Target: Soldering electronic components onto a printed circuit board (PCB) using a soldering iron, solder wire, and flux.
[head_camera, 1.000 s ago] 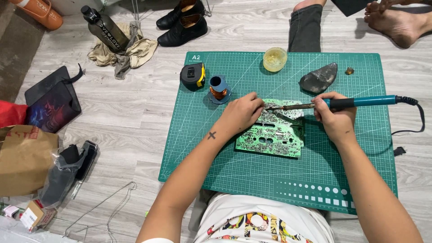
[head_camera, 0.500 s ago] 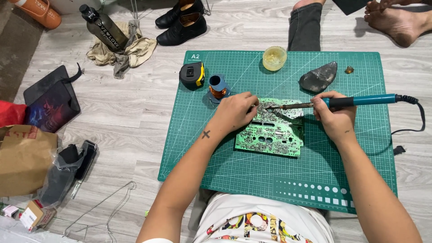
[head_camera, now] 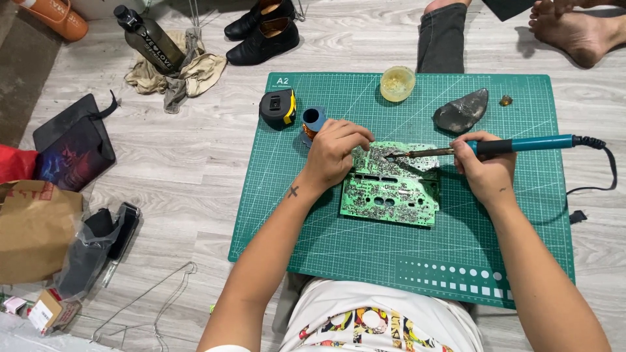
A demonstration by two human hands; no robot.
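While the green circuit board (head_camera: 390, 192) lies flat near the middle of the green cutting mat (head_camera: 326, 241), the left hand (head_camera: 336, 153) presses curled fingers on the board's upper left corner. The right hand (head_camera: 486, 171), just right of the board, grips a blue-handled soldering iron (head_camera: 502, 146), tip touching the board's top edge. Beyond the board sit a solder spool (head_camera: 312, 121), tape measure (head_camera: 278, 108), small yellow cup (head_camera: 397, 83) and grey sponge (head_camera: 462, 111).

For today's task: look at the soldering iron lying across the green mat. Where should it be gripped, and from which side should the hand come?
Grip the soldering iron on its blue handle, as the right hand does, coming from the cord end on the right. The bare metal shaft points left onto the circuit board, so that end is likely hot and best avoided.
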